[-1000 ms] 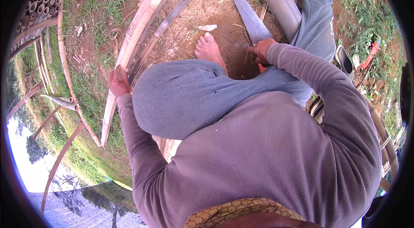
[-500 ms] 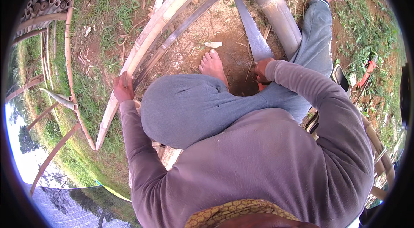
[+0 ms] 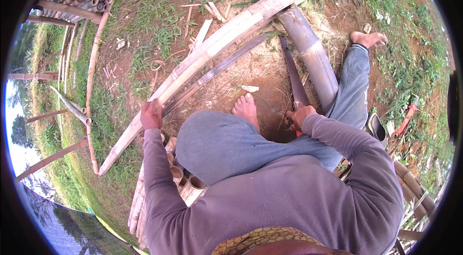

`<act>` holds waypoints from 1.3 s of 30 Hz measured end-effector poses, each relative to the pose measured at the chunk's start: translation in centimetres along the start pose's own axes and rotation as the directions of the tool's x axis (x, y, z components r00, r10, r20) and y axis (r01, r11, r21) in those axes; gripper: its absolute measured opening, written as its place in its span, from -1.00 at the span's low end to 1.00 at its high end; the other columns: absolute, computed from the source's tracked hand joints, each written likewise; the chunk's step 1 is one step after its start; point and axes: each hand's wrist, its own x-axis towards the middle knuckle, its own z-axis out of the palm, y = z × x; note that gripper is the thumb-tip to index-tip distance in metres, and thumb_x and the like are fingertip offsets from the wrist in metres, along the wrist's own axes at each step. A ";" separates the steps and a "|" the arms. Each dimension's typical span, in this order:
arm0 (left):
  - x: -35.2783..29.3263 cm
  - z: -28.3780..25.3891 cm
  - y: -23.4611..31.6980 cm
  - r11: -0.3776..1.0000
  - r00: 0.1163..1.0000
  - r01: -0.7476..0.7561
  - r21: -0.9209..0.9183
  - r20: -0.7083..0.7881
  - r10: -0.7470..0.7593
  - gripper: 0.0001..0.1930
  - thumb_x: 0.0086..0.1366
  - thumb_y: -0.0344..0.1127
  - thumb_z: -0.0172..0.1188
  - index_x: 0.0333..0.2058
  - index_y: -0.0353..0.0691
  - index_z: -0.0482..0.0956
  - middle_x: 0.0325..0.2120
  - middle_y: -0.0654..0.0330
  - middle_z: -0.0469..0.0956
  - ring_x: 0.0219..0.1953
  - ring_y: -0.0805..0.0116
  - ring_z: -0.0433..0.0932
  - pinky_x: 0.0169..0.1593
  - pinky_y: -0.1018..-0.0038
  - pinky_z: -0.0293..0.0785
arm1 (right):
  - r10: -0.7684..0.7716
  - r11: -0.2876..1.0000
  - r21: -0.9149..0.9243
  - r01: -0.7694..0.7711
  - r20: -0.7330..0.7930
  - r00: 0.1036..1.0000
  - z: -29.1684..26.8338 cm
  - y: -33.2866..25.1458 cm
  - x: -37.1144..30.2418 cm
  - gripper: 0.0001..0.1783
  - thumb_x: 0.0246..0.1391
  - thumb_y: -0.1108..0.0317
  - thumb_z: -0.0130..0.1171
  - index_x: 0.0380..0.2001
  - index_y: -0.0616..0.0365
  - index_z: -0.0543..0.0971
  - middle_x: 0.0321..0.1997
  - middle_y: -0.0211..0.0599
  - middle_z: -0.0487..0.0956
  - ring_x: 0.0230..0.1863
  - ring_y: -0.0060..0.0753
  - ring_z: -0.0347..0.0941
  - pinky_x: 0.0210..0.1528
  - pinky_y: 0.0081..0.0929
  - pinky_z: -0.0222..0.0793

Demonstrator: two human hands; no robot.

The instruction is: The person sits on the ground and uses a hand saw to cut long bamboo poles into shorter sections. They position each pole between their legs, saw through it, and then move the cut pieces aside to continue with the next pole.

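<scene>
The left hand [image 3: 151,114] holds pale bamboo [image 3: 208,56], the right hand [image 3: 304,116] a saw [image 3: 294,75] that could, by slipping, cut the nearer foot [image 3: 246,109].

no legible text, seemingly no signs

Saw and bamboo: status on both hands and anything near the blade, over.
Left hand holding pale bamboo. Right hand gripping saw at the handle. Thick grey bamboo close right of blade; one bare foot to its left.
</scene>
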 end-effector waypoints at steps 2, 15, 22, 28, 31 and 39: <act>-0.1 0.1 0.2 1.000 1.000 -0.001 0.010 0.003 0.001 -0.58 0.16 -0.30 0.54 0.03 -0.11 0.74 -0.19 0.03 0.66 -0.12 -0.06 0.65 -0.01 0.13 0.60 | 0.083 0.995 0.067 -0.076 -0.115 0.990 0.2 0.6 -0.1 -0.43 0.19 -0.05 0.34 0.20 -0.12 0.52 -0.11 -0.08 0.77 -0.01 0.04 0.73 0.00 -0.01 0.63; 0.2 0.4 -0.3 0.998 0.998 0.004 0.057 0.069 -0.008 -0.56 0.16 -0.27 0.53 0.04 -0.11 0.74 -0.19 0.02 0.65 -0.15 -0.08 0.65 -0.03 0.12 0.59 | 0.432 0.094 0.885 0.456 -0.449 0.782 -1.4 3.0 -9.8 -0.39 0.11 0.51 0.14 0.27 0.36 0.37 0.01 0.15 0.66 0.07 0.06 0.67 0.13 -0.21 0.52; 0.1 0.2 -0.2 0.995 0.997 0.000 0.104 0.079 -0.009 -0.55 0.16 -0.22 0.53 0.05 -0.06 0.74 -0.21 0.02 0.63 -0.16 -0.06 0.64 -0.06 0.12 0.58 | 0.360 0.652 0.646 0.397 -0.724 0.588 -3.8 4.5 -21.7 -0.39 0.06 0.59 0.06 0.25 0.35 0.51 0.04 0.11 0.65 0.01 -0.01 0.64 0.18 -0.23 0.49; 0.2 0.2 -0.2 0.990 0.995 0.023 0.137 0.088 -0.035 -0.55 0.15 -0.18 0.54 0.05 -0.04 0.74 -0.17 0.04 0.65 -0.15 -0.06 0.67 -0.06 0.12 0.60 | 0.386 0.852 0.461 0.248 -0.873 0.298 -2.5 5.5 -20.3 -0.37 0.18 0.53 0.33 0.34 0.29 0.50 0.04 0.06 0.64 -0.08 0.08 0.61 0.10 -0.14 0.49; 0.6 0.3 0.1 0.989 0.994 0.027 0.143 0.097 -0.041 -0.56 0.16 -0.19 0.53 0.04 -0.03 0.74 -0.16 0.05 0.66 -0.15 -0.06 0.67 -0.05 0.14 0.61 | 0.407 0.792 0.476 0.381 -0.878 0.251 -1.6 5.5 -15.0 -0.38 0.19 0.56 0.29 0.34 0.28 0.50 0.00 0.05 0.62 -0.12 0.07 0.60 0.01 -0.18 0.51; 0.5 -0.1 0.1 0.990 0.995 0.007 0.139 0.099 -0.021 -0.59 0.18 -0.25 0.51 0.03 -0.04 0.74 -0.14 0.05 0.67 -0.15 -0.07 0.68 -0.05 0.13 0.62 | 0.342 0.772 0.424 0.474 -0.905 0.252 -0.4 5.6 -8.0 -0.38 0.19 0.58 0.29 0.34 0.28 0.50 -0.09 0.06 0.57 -0.14 0.11 0.58 -0.04 -0.20 0.52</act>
